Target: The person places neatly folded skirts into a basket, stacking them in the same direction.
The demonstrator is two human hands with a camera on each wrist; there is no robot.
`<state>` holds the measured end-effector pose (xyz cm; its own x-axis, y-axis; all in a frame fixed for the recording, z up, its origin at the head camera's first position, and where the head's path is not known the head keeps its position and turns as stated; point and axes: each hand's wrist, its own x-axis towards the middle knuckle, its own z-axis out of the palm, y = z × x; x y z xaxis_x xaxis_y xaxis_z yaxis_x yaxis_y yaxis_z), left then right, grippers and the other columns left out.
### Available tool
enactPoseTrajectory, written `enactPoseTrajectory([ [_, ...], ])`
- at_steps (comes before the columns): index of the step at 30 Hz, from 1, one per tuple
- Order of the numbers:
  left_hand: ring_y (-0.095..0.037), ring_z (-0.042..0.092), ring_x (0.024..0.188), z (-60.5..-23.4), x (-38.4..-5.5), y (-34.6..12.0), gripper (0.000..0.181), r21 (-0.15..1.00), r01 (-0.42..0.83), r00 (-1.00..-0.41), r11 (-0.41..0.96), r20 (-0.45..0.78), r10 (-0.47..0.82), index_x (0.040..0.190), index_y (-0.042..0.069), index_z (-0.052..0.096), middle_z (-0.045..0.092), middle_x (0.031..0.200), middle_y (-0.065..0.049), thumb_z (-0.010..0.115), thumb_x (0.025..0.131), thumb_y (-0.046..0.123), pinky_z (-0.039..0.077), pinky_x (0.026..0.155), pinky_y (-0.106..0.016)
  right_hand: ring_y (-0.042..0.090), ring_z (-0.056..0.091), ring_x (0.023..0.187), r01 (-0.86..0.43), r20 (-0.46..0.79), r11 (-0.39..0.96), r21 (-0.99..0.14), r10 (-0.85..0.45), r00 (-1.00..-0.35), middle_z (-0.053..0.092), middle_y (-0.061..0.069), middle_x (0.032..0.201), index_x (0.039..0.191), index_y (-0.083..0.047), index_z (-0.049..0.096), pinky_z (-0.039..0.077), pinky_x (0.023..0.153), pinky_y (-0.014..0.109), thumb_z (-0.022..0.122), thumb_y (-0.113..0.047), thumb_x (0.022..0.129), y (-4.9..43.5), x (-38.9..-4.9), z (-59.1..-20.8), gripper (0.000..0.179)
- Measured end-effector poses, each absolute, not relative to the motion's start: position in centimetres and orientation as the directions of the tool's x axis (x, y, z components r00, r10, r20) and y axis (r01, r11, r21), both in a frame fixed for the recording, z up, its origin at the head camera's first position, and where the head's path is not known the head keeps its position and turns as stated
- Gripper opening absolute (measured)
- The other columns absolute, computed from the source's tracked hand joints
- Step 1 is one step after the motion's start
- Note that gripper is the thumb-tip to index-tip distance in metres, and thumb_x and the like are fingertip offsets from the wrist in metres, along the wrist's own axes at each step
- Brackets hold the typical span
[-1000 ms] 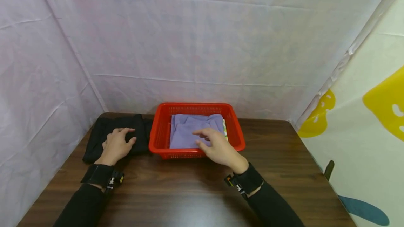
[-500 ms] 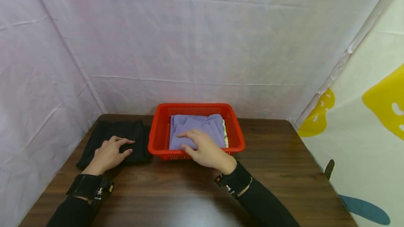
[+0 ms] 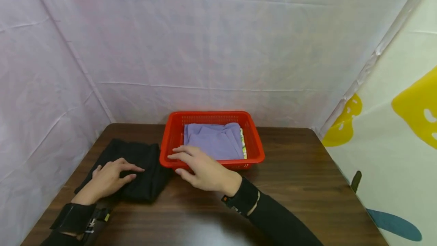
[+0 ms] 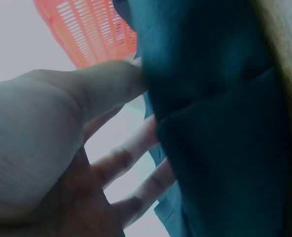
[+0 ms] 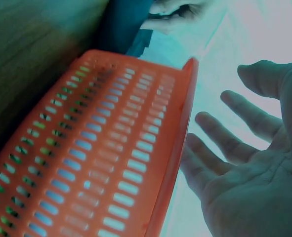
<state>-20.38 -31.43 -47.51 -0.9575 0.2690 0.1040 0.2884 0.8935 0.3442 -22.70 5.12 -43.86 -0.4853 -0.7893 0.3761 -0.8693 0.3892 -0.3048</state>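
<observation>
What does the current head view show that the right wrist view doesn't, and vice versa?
Only the head view shows the top face of the purple cloth and the yellow prints. Only the right wrist view shows the palm of the right hand. Both show the red basket, the black cloth and both hands, including the left hand.

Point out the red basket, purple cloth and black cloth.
Red basket (image 3: 211, 118): head view, inner back wall.
Purple cloth (image 3: 217, 139): head view, middle of its top.
Black cloth (image 3: 140, 156): head view, top, far half.
</observation>
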Motion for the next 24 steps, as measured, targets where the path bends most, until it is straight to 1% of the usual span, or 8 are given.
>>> enactPoseTrajectory([
  [2, -0.034, 0.074, 0.109, -47.3, -19.9, -31.8, 0.024, 0.359, 0.31, -0.95, 0.881, 0.08, 0.301, 0.128, 0.032, 0.091, 0.077, 0.118, -0.002, 0.088, 0.105, 0.027, 0.054, 0.091, -0.078, 0.03, 0.056, 0.163, -0.892, 0.379, 0.368, -0.262, -0.811, -0.445, 0.061, 0.013, 0.17, 0.163, -0.014, 0.065, 0.044, 0.14, 0.043, 0.073, -0.024, 0.117, 4.6, -22.3, -44.1, 0.047],
  [4, -0.028, 0.076, 0.105, -47.2, -19.4, -32.0, 0.024, 0.371, 0.345, -0.936, 0.862, 0.07, 0.344, 0.127, 0.032, 0.092, 0.077, 0.115, 0.002, 0.09, 0.103, 0.027, 0.06, 0.087, -0.059, 0.032, 0.052, 0.167, -0.913, 0.373, 0.343, -0.222, -0.835, -0.404, 0.061, 0.012, 0.171, 0.164, -0.015, 0.064, 0.039, 0.143, 0.043, 0.073, -0.025, 0.117, 4.0, -21.9, -44.4, 0.048],
  [7, -0.017, 0.074, 0.099, -47.2, -18.6, -32.3, 0.024, 0.398, 0.403, -0.909, 0.825, 0.065, 0.412, 0.124, 0.031, 0.093, 0.076, 0.11, 0.007, 0.093, 0.1, 0.028, 0.059, 0.082, -0.036, 0.032, 0.048, 0.172, -0.937, 0.346, 0.311, -0.161, -0.871, -0.348, 0.06, 0.01, 0.173, 0.165, -0.016, 0.062, 0.034, 0.145, 0.044, 0.071, -0.026, 0.118, 3.2, -21.1, -44.8, 0.049],
  [9, -0.011, 0.072, 0.097, -47.2, -18.1, -32.4, 0.024, 0.42, 0.434, -0.89, 0.797, 0.065, 0.451, 0.122, 0.031, 0.093, 0.075, 0.108, 0.01, 0.094, 0.098, 0.028, 0.056, 0.081, -0.028, 0.031, 0.046, 0.174, -0.95, 0.32, 0.291, -0.114, -0.894, -0.312, 0.059, 0.009, 0.174, 0.166, -0.016, 0.062, 0.031, 0.146, 0.044, 0.07, -0.026, 0.119, 2.6, -20.5, -45.1, 0.049],
  [13, -0.007, 0.07, 0.095, -47.0, -17.3, -32.4, 0.025, 0.457, 0.475, -0.86, 0.752, 0.059, 0.508, 0.122, 0.028, 0.093, 0.075, 0.107, 0.01, 0.095, 0.097, 0.029, 0.054, 0.08, -0.026, 0.026, 0.039, 0.178, -0.965, 0.245, 0.262, -0.008, -0.935, -0.256, 0.059, 0.007, 0.176, 0.168, -0.016, 0.061, 0.026, 0.147, 0.038, 0.066, -0.031, 0.121, 1.5, -19.2, -45.9, 0.05],
  [16, -0.006, 0.07, 0.097, -47.0, -16.8, -32.1, 0.026, 0.486, 0.483, -0.846, 0.729, 0.045, 0.531, 0.123, 0.026, 0.093, 0.076, 0.108, 0.01, 0.095, 0.098, 0.03, 0.055, 0.081, -0.026, 0.024, 0.035, 0.18, -0.969, 0.157, 0.245, 0.03, -0.959, -0.237, 0.055, 0.004, 0.181, 0.172, -0.016, 0.057, 0.023, 0.147, 0.031, 0.061, -0.037, 0.123, 0.8, -18.4, -46.6, 0.054],
  [19, -0.005, 0.071, 0.099, -47.0, -16.2, -31.6, 0.029, 0.521, 0.485, -0.831, 0.702, 0.026, 0.555, 0.126, 0.024, 0.092, 0.077, 0.11, 0.011, 0.094, 0.099, 0.032, 0.057, 0.082, -0.026, 0.021, 0.032, 0.181, -0.966, 0.044, 0.258, 0.008, -0.965, -0.257, 0.047, -0.001, 0.187, 0.18, -0.019, 0.046, 0.028, 0.145, 0.031, 0.052, -0.045, 0.125, 0.5, -17.9, -47.5, 0.061],
  [24, -0.007, 0.074, 0.105, -46.9, -15.4, -30.5, 0.035, 0.54, 0.515, -0.799, 0.666, 0.023, 0.6, 0.134, 0.024, 0.09, 0.08, 0.116, 0.01, 0.093, 0.1, 0.035, 0.061, 0.086, -0.027, 0.015, 0.033, 0.179, -0.928, -0.108, 0.35, -0.125, -0.935, -0.338, 0.039, -0.009, 0.19, 0.185, -0.031, 0.033, 0.043, 0.14, 0.042, 0.04, -0.058, 0.125, 1.3, -17.7, -49.1, 0.067],
])
